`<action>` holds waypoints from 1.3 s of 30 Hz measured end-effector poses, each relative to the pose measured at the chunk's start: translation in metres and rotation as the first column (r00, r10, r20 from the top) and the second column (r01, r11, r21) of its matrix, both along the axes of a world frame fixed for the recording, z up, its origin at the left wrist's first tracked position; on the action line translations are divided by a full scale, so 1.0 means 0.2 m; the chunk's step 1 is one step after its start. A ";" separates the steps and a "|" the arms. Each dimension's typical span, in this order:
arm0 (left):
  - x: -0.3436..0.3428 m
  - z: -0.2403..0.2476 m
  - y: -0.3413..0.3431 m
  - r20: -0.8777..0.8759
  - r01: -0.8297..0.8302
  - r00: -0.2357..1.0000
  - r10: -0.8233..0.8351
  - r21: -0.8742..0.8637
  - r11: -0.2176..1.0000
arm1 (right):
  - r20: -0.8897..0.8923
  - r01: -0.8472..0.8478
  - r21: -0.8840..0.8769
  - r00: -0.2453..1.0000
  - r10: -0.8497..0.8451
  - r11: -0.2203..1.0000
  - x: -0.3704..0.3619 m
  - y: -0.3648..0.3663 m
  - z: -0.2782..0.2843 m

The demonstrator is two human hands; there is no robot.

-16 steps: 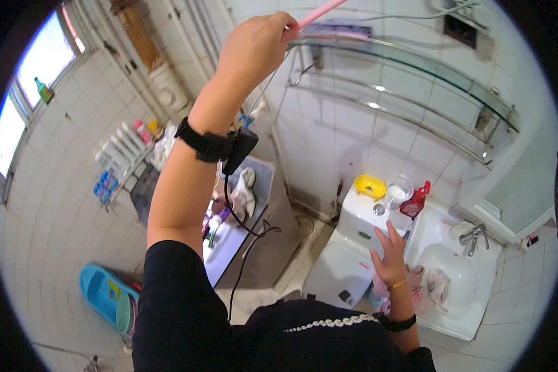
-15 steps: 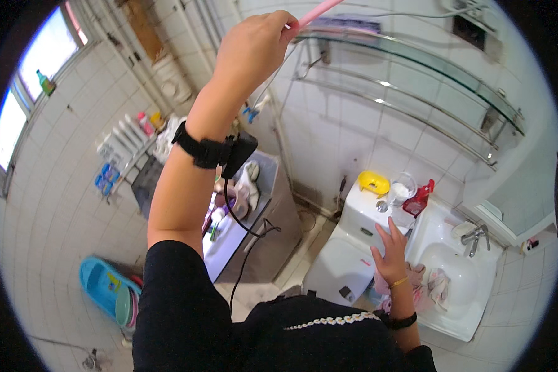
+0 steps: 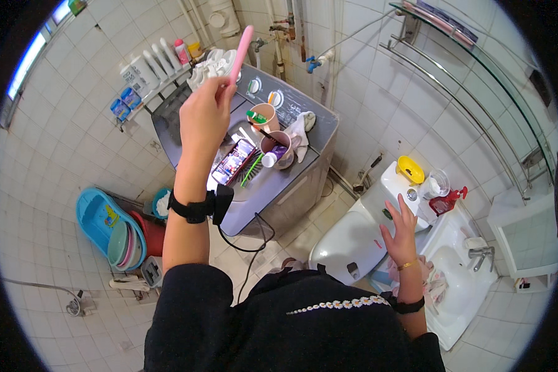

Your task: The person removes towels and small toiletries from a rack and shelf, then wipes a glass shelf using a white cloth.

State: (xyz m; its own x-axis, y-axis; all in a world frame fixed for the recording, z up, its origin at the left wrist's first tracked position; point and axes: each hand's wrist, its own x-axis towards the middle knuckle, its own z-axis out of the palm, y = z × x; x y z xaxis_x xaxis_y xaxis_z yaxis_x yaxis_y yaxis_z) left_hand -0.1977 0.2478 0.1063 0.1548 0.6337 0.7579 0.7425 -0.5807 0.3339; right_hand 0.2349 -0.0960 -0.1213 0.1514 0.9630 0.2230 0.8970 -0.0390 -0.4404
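Over the washing machine (image 3: pixel 325 133), my raised left hand (image 3: pixel 206 118) is closed round one end of a long, slim pink stick-shaped thing (image 3: pixel 243 53). The stick points up and slightly right; its exact kind does not show. My right hand (image 3: pixel 401 235) is held near the toilet (image 3: pixel 344 245) and sink (image 3: pixel 487 288), fingers spread, with nothing in it. Right of my left hand, a phone with a lit screen (image 3: pixel 234 162), a green toothbrush-like stick (image 3: pixel 252 170) and two cups lie or stand on the machine. The nearer cup (image 3: pixel 284 158) holds a purple-and-white tube.
A yellow soap dish (image 3: pixel 410 170) and a red pump bottle (image 3: pixel 447 201) stand on or near the toilet tank. The glass shelf with metal rails (image 3: pixel 471 80) juts from the right wall. Blue basins (image 3: pixel 90 217) stack at left. A black cable (image 3: pixel 254 248) hangs from my left wrist.
My left hand, still holding the pink stick, has come down from beside the glass shelf to above the washing machine. The view has turned left. My right hand stays spread.
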 end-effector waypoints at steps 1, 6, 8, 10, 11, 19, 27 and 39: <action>-0.10 -0.06 0.01 0.004 -0.040 0.999 0.040 -0.062 0.997 | -0.009 0.000 -0.015 1.000 0.000 1.000 -0.05 0.02 0.01; -0.50 -0.57 0.10 -0.062 -0.099 0.994 0.087 -0.241 0.965 | 0.009 0.018 -0.056 1.000 -0.018 0.998 -0.26 0.09 0.04; -0.59 -0.80 0.10 -0.143 -0.158 0.983 0.113 -0.367 0.916 | 0.035 0.025 -0.073 0.999 -0.023 0.997 -0.32 0.10 0.05; -0.65 -1.03 0.10 -0.245 -0.188 0.966 0.079 -0.462 0.867 | 0.019 0.029 -0.071 0.999 -0.028 0.997 -0.39 0.11 0.05; -0.68 -1.14 0.11 -0.290 -0.194 0.956 0.047 -0.503 0.842 | 0.009 0.031 -0.069 1.000 -0.030 0.997 -0.43 0.11 0.05; -0.67 -1.63 0.20 -0.341 -0.159 0.934 -0.108 -0.665 0.729 | 0.031 0.082 -0.112 0.996 -0.079 0.990 -0.62 0.09 0.08; -0.55 -1.82 0.29 -0.342 -0.155 0.931 -0.125 -0.683 0.714 | 0.107 0.130 -0.093 0.987 -0.119 0.987 -0.73 0.02 0.17; -0.47 -1.65 0.20 -0.363 -0.124 0.923 -0.130 -0.599 0.791 | 0.101 0.194 -0.104 0.978 -0.183 0.976 -0.57 -0.11 0.31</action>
